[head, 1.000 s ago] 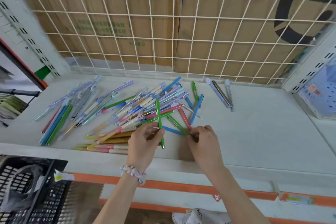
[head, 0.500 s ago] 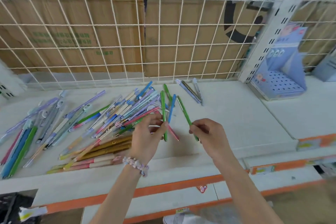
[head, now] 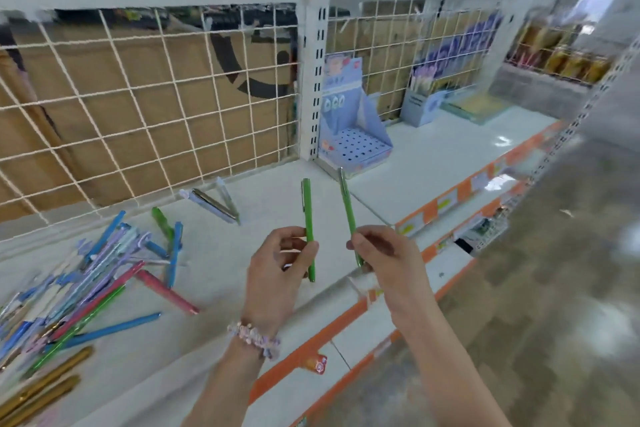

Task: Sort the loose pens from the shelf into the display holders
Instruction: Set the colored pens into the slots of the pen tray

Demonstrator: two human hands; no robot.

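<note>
L hand pinching one green pen near its lower end, thumb + fingers clamped on barrel; R hand pinching a second green pen likewise. Both pens standing near upright at frame centre, above shelf front edge. Blue perforated display holder sitting centre-right, apart from the pens. Loose pile lying lower left. Judging pens light, stiff, smooth-barrelled, so possibly slippery; gripping mid-barrel prob. giving better tip control for the holes.
</note>
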